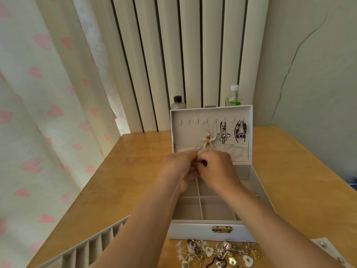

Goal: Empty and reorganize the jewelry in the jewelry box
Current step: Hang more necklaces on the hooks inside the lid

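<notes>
**Working a small fastening at the foot of the lid**

Finding 1, grip. The left hand [179, 167] and right hand [217, 167] meet knuckle to knuckle over the back of the open jewelry box [210, 230]. The right fingertips pinch a small dark piece [204, 163]. The left fingers curl in to the same spot and appear to pinch it too. Whether it is a clasp or a bead cannot be told. Judgement: the two-handed hold suits fine work on a fastening before hanging.

Finding 2, task items. The lid [185, 136] stands upright so its hooks can carry chains. Hanging there are a starfish necklace [208, 141], a flower pendant [223, 136] and a camera pendant [240, 135], their ends dropping towards the fabric pocket [237, 151]. The visible compartments [216, 211] hold nothing. A pile of jewelry [218, 252] lies on the table [125, 180] just in front of the box. Judgement: emptying looks done and refilling has barely begun.

Finding 3, surroundings. A ridged ring tray [92, 246] sits near the left forearm. A black-capped bottle [178, 103] and a white-capped bottle [233, 96] stand behind the lid. A heart-print curtain [38, 113] hangs to the left.

Finding 4, obstructions. The hands hide the pocket's middle and the rear compartments. The starfish hangs just above the knuckles, so its thin strands could snag.
</notes>
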